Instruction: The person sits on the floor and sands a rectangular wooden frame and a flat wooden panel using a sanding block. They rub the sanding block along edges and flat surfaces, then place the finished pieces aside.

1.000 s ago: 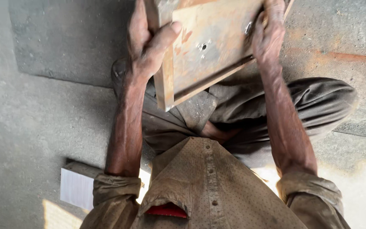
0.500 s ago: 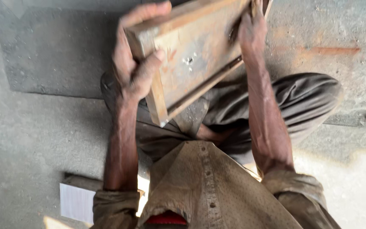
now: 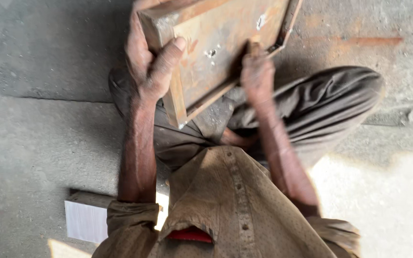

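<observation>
Head view: both hands are on 1 rust-brown panel (image 3: 225, 28), a flat board with a raised rim and a few small holes near its middle. It is held tilted in the air above the lap, well off the floor (image 3: 34, 143).

- Left hand (image 3: 149, 67): clenched on the panel's near-left corner, thumb across the face, fingers wrapped behind the rim.
- Right hand (image 3: 256, 76): at the lower edge, about mid-length. It is blurred; it looks closed on the rim, but the finger positions can't be made out.
- The person is low over the concrete floor, with dark trousers (image 3: 321, 105) under the panel and a tan shirt (image 3: 225, 205) nearest the camera.
- A white block (image 3: 84, 222) lies on the floor beside the left elbow, against a wooden strip, well apart from the panel. A darker slab (image 3: 48, 48) takes up the upper-left floor.

Step in hand, as I read it: handling or re-orienting the panel with 2 hands, nothing set down.

Any next move needs the left grip to hold the weight while the right hand shifts along the rim. The near corner hangs just above the thigh, so watch that clearance and the rough rusty edge.
</observation>
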Action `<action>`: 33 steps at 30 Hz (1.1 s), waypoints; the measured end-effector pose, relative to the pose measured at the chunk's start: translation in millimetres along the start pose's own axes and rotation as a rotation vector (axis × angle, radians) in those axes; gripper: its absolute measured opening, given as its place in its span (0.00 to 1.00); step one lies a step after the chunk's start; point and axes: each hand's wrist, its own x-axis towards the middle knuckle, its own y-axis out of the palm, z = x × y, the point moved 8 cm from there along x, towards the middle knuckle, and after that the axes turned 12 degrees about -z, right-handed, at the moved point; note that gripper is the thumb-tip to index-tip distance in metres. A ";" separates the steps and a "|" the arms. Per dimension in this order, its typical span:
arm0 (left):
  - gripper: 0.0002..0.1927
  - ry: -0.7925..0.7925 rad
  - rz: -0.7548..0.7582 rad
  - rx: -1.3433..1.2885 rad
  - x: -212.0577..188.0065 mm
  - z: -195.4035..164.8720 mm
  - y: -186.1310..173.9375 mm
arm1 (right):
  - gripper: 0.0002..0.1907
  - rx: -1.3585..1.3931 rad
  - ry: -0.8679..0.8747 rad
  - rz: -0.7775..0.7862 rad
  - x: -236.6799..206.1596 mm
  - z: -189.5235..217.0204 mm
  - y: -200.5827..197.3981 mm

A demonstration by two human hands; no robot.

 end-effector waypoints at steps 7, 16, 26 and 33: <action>0.30 0.091 -0.022 -0.033 -0.8 -5.9 1.0 | 0.26 -0.717 -0.431 -0.098 -21.7 63.4 55.9; 0.24 0.135 0.070 -0.035 5.3 -26.4 11.3 | 0.26 -1.154 -0.663 -0.168 -13.6 38.0 41.8; 0.24 0.183 0.054 -0.091 9.4 -26.3 12.7 | 0.25 -0.798 -0.268 -0.208 14.8 41.2 9.1; 0.25 0.141 0.082 0.009 12.6 -30.0 16.4 | 0.26 -0.539 -0.409 -0.126 14.9 55.2 3.8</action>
